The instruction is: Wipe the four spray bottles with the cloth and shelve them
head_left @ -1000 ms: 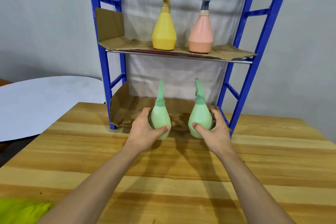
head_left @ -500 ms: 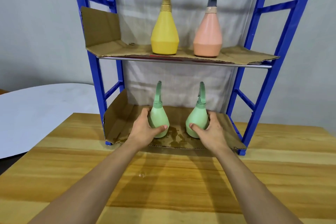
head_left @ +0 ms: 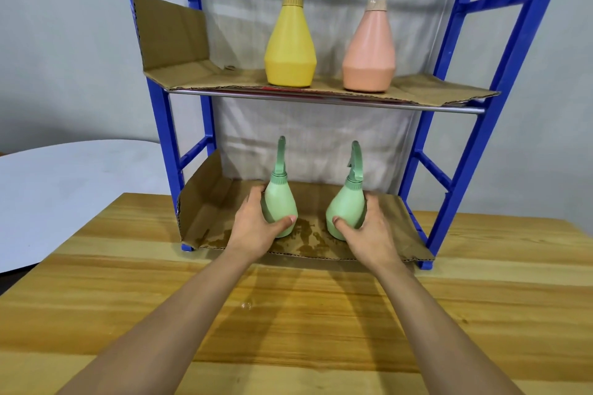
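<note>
Both hands grip green spray bottles: left hand (head_left: 256, 228) holds the left green bottle (head_left: 279, 202), right hand (head_left: 369, 231) the right green bottle (head_left: 348, 205). They stand upright at frame centre on the stained cardboard (head_left: 205, 218).

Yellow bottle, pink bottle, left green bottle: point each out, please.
yellow bottle (head_left: 290, 51): head view, middle of its body.
pink bottle (head_left: 369, 54): head view, middle of its body.
left green bottle (head_left: 279, 202): head view, upper body.

Blue shelf rack (head_left: 447, 176) on wooden table (head_left: 128, 298), cardboard-lined — 2 green bottles (head_left: 279, 208) below, yellow bottle (head_left: 290, 51), pink bottle (head_left: 369, 54) above
</note>
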